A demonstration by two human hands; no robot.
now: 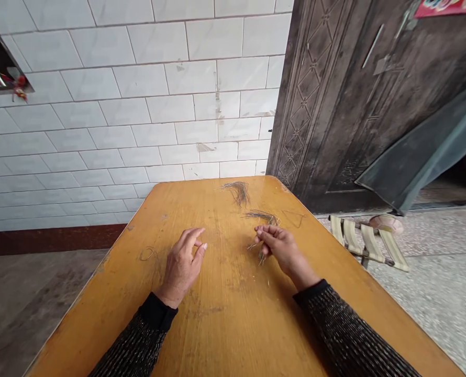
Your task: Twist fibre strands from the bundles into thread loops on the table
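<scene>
Over the middle of the wooden table, my left hand holds nothing; its fingers are bent and its thumb stands apart. My right hand is pinched, thumb against fingertips, above a bunch of thin dark wires. Whatever lies in that pinch is too small to make out. Wire ends poke out below and to the left of the right fingers. Another bunch of thin wires lies near the far edge. Left of my left hand rests a thin curled wire.
A bent, roughly triangular wire lies right of the near bunch. Beyond the table's far edge rises a white tiled wall. At the right are a dark patterned door, a grey-blue curtain and a low strapped stool.
</scene>
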